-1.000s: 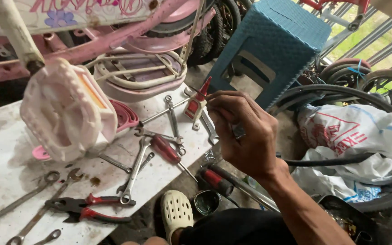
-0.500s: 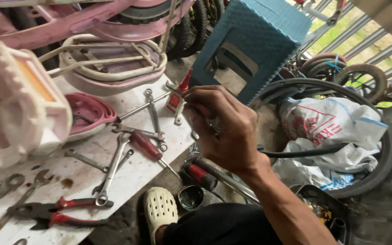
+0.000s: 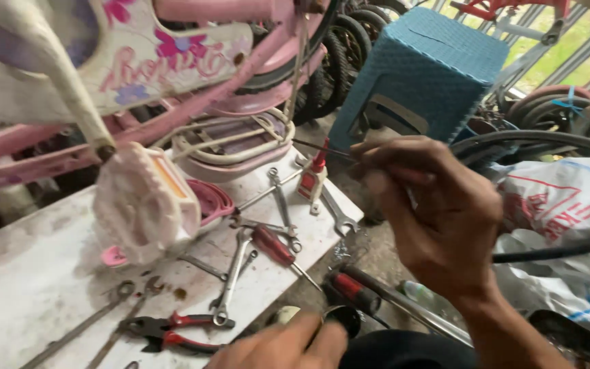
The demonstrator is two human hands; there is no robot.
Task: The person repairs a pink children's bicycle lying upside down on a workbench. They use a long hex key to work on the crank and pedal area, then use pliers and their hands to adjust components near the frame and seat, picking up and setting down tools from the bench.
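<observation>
My right hand is raised in the middle right of the head view, fingers pinched on a thin dark wire or spoke that points left toward the pink bicycle. My left hand shows only at the bottom edge, fingers together, resting near a dark round cap; whether it holds anything is hidden. A white pedal hangs over the white board. Below the right hand lie a small red-and-white bottle and several spanners.
Red-handled pliers and a red-handled screwdriver lie on the board. A blue plastic stool stands behind. Black tyres and a white plastic bag fill the right side. A white basket sits under the frame.
My right hand has lifted from the tools and now pinches the thin wire higher up. The view has swung right and up. My left hand has come into view at the bottom.
</observation>
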